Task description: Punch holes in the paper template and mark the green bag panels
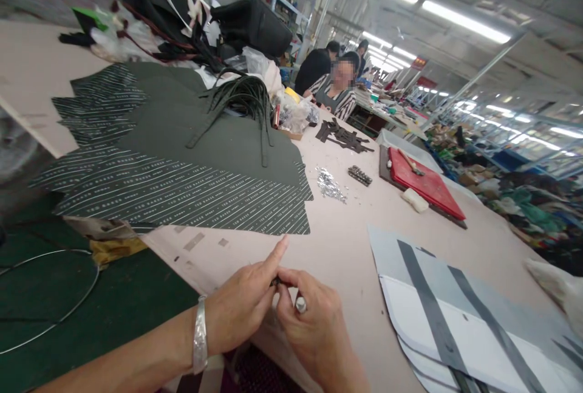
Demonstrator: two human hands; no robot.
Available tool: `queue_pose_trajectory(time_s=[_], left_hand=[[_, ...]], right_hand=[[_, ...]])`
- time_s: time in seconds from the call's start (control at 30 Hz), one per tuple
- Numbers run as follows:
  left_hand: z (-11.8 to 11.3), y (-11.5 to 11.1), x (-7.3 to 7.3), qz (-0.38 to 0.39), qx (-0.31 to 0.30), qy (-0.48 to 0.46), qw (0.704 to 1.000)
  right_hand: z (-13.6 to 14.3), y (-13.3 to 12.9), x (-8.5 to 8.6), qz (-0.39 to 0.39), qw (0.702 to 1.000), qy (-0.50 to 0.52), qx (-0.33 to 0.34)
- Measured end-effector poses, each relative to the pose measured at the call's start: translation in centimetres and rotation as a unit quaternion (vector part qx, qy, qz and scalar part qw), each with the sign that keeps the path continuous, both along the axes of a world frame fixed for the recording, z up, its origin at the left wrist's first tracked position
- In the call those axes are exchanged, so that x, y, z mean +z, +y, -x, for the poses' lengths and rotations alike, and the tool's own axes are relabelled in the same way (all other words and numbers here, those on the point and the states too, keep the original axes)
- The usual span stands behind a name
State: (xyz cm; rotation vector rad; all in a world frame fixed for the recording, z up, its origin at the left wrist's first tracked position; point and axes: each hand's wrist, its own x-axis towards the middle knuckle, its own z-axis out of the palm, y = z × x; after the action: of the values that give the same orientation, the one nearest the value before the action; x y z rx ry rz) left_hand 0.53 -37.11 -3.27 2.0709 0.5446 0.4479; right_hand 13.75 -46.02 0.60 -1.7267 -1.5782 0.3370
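My left hand [241,305], with a silvery bracelet [200,333] at its wrist, is at the front edge of the table. One finger points outward and the others curl toward my right hand [314,317]. Between the fingertips of both hands is a small dark piece [275,282], mostly covered, so its kind is unclear. My right hand is closed, and the whitish round end of a rod-like thing [300,304] pokes out of it. Just beyond lie dark green panels with white printed stripes [191,195]. Small silvery metal bits [330,183] are scattered further off.
Grey-white panels with dark straps [428,302] lie at right. Behind them are a red slab [423,180] with a hammer [412,164] on it and a white block [414,200]. Dark straps [243,95] rest on the panels. Another person [337,89] sits at the far end.
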Motion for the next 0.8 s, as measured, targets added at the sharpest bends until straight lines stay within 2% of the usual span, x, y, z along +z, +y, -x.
queue_pose_trajectory(time_s=[0.17, 0.4, 0.67, 0.8], left_hand=[[0.1, 0.6, 0.2, 0.018, -0.015, 0.018, 1.000], [-0.2, 1.4, 0.4, 0.032, -0.048, 0.042, 0.997], [-0.6, 1.8, 0.2, 0.017, -0.005, 0.013, 1.000], [-1.2, 2.3, 0.6, 0.045, 0.029, -0.020, 0.998]], right_hand=[[-0.5, 0.9, 0.8, 0.068, 0.994, 0.090, 0.005], [-1.1, 1.5, 0.3, 0.108, 0.993, 0.037, 0.017], [-0.1, 2.5, -0.6, 0.049, 0.999, -0.014, -0.016], [-0.8, 3.6, -1.5, 0.007, 0.999, -0.049, -0.019]])
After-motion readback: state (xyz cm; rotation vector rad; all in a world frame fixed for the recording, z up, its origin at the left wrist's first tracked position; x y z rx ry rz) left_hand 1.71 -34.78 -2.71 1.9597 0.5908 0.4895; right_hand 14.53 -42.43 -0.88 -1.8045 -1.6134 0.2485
